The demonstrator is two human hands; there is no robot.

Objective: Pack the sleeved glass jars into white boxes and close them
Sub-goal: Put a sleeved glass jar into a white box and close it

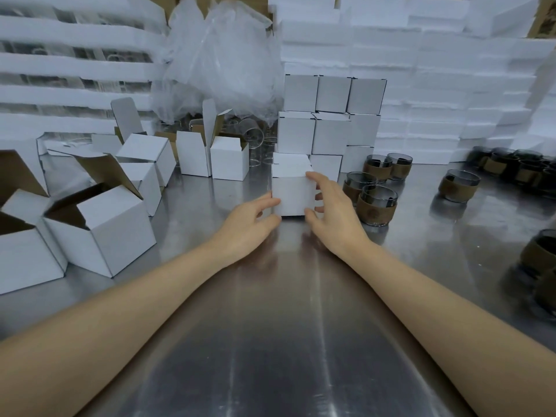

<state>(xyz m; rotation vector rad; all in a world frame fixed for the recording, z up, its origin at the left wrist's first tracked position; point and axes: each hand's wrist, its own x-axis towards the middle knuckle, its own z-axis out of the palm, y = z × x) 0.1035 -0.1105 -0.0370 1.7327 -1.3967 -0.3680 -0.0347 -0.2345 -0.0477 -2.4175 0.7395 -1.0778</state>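
1. The closed box (293,192) sits on the surface (270,341) between both hands, just in front of the stack (331,115) of closed boxes.
2. The left hand (252,221) holds its lower left side, with the fingers (272,201) on the left face and the thumb at the bottom front corner.
3. The right hand (335,212) grips the right side. Its index finger hooks over the top right corner, its thumb is on the lower front edge, and its other fingers curl round the right face.
4. Two sleeved jars (376,203) stand just to the right of the right hand, with more beyond them and along the right edge.
5. Open boxes (99,227) crowd the left, well apart from the left hand. The near part of the surface between the forearms is bare metal.
6. The box is a plain white cube with its flaps shut. Its contents are hidden.
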